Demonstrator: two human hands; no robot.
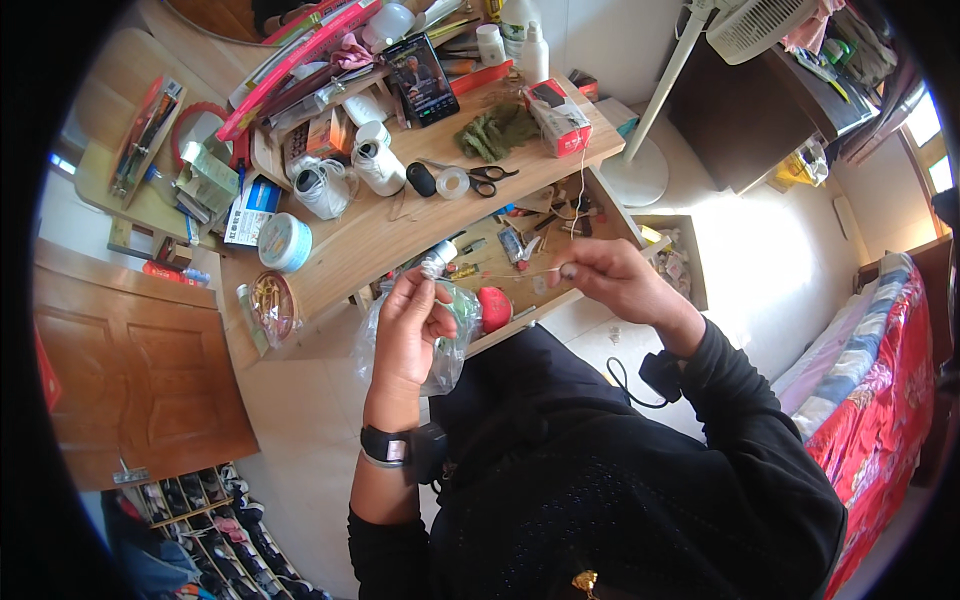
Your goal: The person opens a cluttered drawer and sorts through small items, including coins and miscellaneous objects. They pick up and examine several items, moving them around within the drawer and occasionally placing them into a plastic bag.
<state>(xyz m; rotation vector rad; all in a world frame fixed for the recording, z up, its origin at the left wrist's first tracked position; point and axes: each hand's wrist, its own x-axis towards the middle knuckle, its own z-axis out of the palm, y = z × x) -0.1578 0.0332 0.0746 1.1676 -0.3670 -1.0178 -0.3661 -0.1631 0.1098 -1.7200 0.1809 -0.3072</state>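
Observation:
My left hand (415,319) pinches a small bundle of white thread (433,268) between thumb and fingers, above the open drawer (544,309). To its right, my right hand (611,285) grips a thin strand stretched between the two hands. White thread also runs from my right hand up to a red and white box (558,120) at the desk's right end. A clear plastic bag (450,373) hangs by my left wrist. In the drawer, a red round object (495,309) lies beside my left hand. Black-handled scissors (489,178) rest on the desk.
On the wooden desk (337,247) stand spools of white thread (324,187), a round tub (285,242), a phone (421,79) and a green knitted piece (495,133). A white fan (660,97) stands at the right, near a box (679,255) on the floor.

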